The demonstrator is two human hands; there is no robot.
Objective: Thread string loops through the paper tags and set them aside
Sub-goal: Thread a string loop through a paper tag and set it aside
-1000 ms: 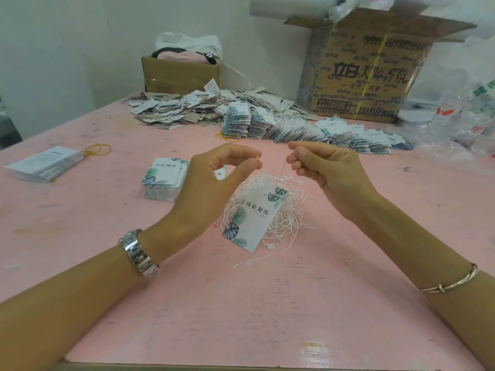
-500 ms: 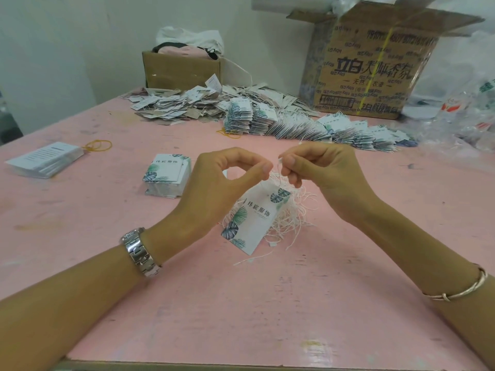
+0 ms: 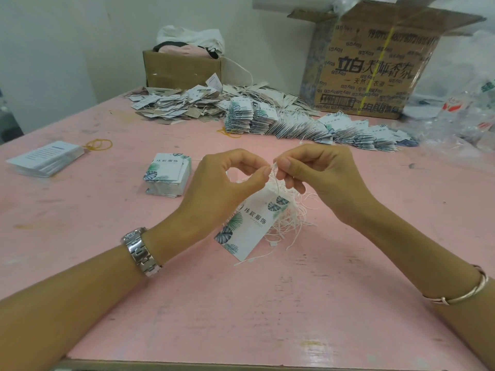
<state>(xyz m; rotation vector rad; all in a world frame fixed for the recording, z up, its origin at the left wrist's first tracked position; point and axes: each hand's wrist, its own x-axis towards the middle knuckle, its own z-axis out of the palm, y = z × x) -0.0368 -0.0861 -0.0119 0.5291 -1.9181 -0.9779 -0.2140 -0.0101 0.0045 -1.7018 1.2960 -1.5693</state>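
Left hand (image 3: 222,188) pinches tag (image 3: 251,223) at its top edge, thumb to index. Right hand (image 3: 321,178) pinches string (image 3: 273,170) right at that edge. Tag hangs tilted above table (image 3: 241,303), over loose strings (image 3: 294,218). Tag stack (image 3: 168,172) left of hands.

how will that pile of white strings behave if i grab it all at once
Probably floppy: the strings lie in loose curls on the table and would sag. Likely very light, being so thin. They look tangled, so pulling one, like the string the right hand pinches above the tag, may drag others.
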